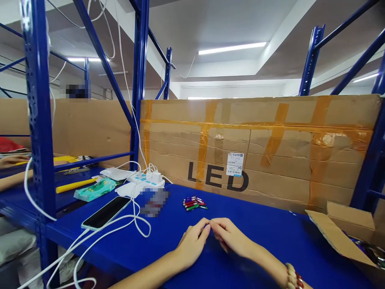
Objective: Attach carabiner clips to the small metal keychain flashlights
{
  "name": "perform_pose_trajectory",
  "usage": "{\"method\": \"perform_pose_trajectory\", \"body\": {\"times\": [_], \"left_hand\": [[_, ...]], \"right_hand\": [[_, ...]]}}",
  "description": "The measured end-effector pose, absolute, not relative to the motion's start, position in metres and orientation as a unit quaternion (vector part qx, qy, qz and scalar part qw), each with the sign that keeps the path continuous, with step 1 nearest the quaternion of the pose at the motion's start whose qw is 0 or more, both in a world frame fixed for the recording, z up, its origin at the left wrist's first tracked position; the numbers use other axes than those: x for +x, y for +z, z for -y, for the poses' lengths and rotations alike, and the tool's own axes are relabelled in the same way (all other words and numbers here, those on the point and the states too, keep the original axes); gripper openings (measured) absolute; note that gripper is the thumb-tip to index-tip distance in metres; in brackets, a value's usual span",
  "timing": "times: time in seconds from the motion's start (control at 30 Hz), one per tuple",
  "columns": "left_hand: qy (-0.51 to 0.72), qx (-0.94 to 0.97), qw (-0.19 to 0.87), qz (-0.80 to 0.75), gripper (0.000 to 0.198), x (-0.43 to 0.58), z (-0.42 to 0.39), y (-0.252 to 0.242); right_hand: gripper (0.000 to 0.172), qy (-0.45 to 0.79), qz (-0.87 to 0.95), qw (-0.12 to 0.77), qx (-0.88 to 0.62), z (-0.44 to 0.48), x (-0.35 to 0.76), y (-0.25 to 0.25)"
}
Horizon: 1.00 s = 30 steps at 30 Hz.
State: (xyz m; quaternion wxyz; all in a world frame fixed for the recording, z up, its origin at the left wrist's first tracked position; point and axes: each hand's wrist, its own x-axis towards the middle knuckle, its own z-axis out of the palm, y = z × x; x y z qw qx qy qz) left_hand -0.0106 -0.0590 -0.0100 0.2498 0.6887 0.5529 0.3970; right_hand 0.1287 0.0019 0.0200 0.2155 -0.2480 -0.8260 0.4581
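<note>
Both hands meet above the blue table (pixel 258 224), fingertips touching or almost touching. My left hand (pixel 194 243) has its thumb and fingers pinched together; whatever lies between them, if anything, is too small to make out. My right hand (pixel 230 237), with a beaded bracelet on its wrist, is closed in the same way, and its other fingers curl under. Just beyond the hands lies a small pile of short shiny pieces (pixel 194 203) in red, green, blue and purple.
At left are a phone (pixel 106 212) with white cables, a power strip (pixel 150 180) and a green packet (pixel 95 189). An open cardboard box (pixel 350 216) stands right. Cardboard (pixel 270 160) walls the back. Another person's arm (pixel 13 180) shows far left.
</note>
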Motion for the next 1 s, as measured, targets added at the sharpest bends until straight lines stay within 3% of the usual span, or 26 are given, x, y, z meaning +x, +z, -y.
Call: {"method": "perform_pose_trajectory", "body": {"times": [0.1, 0.23, 0.4, 0.6, 0.83, 1.0], "left_hand": [[0.410, 0.680, 0.289, -0.535, 0.038, -0.010, 0.053, -0.007], [0.413, 0.652, 0.407, -0.488, 0.037, -0.005, 0.043, 0.006], [0.370, 0.629, 0.507, -0.458, 0.039, 0.001, 0.029, 0.018], [0.326, 0.701, 0.484, -0.410, 0.032, 0.018, 0.016, 0.025], [0.270, 0.683, 0.558, -0.386, 0.034, 0.043, -0.010, 0.026], [0.271, 0.707, 0.525, -0.388, 0.025, 0.042, -0.006, 0.023]], "right_hand": [[0.049, 0.419, 0.849, 0.209, -0.244, -0.010, 0.136, 0.020], [0.033, 0.331, 0.865, 0.293, -0.236, -0.022, 0.150, 0.025], [0.028, 0.360, 0.845, 0.335, -0.208, -0.033, 0.165, 0.032], [0.021, 0.417, 0.823, 0.334, -0.192, -0.044, 0.191, 0.035], [0.016, 0.404, 0.823, 0.325, -0.230, -0.056, 0.227, 0.041], [0.014, 0.442, 0.803, 0.311, -0.252, -0.055, 0.226, 0.032]]}}
